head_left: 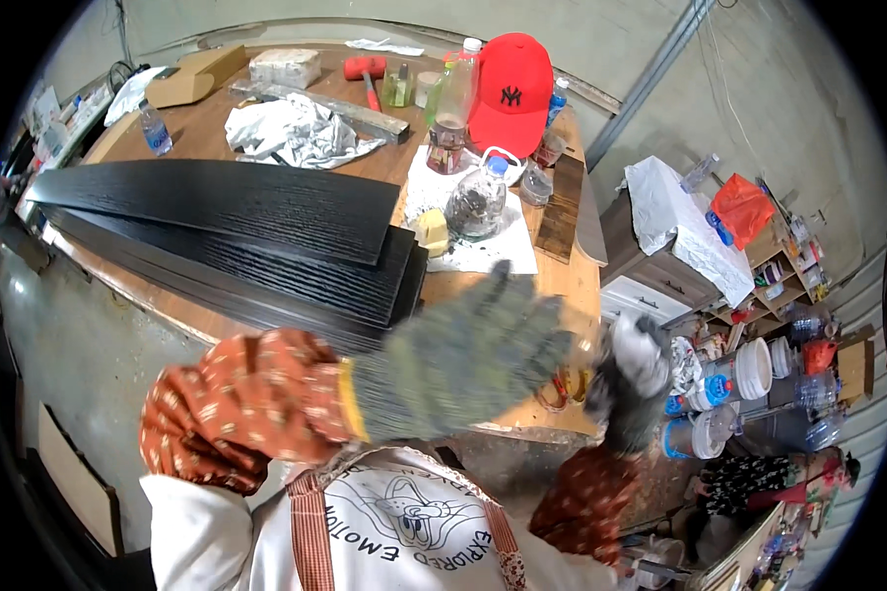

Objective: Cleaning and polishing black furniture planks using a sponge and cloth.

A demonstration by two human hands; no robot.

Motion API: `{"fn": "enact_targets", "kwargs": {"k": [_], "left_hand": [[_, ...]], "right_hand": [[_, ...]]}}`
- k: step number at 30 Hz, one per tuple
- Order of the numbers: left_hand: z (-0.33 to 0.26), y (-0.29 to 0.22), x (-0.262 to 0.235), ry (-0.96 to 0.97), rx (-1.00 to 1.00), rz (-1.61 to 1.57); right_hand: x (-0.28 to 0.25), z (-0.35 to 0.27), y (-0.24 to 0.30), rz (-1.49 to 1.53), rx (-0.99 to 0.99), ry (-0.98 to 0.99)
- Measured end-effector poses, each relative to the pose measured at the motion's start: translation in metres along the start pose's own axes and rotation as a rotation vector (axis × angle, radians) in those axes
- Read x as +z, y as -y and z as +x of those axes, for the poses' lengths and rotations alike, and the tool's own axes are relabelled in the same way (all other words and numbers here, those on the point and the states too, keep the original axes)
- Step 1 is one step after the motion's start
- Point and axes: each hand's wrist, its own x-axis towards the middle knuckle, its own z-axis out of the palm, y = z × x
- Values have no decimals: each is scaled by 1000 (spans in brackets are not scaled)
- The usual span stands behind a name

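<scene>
Two gloved hands are raised over the near edge of the counter (pixel 562 286). The left hand (pixel 463 360) is blurred, its fingers (pixel 522 315) spread apart and holding nothing. The right hand (pixel 631 379) has its fingers curled together, seemingly round a small object at the counter edge; what it is cannot be told. Beyond the left fingers lies a stack of black boards (pixel 237 227), laid flat, presumably for stability. Further beyond the fingers stand a glass jar (pixel 476 202) on white paper (pixel 493 251), a red cap (pixel 511 94) and a red mallet (pixel 367 74).

Matt black wood-grained boards (pixel 237 212) (rough-looking) on a smooth wooden table (pixel 562 281).
</scene>
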Motion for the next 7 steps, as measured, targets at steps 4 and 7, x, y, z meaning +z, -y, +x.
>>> {"fn": "enact_targets", "kwargs": {"k": [4,7], "left_hand": [[66,-30,6,972,-42,-619],[52,-52,21,886,248,-307]], "right_hand": [[-48,-63,-62,966,615,121],[5,-118,-79,396,256,-353]]}}
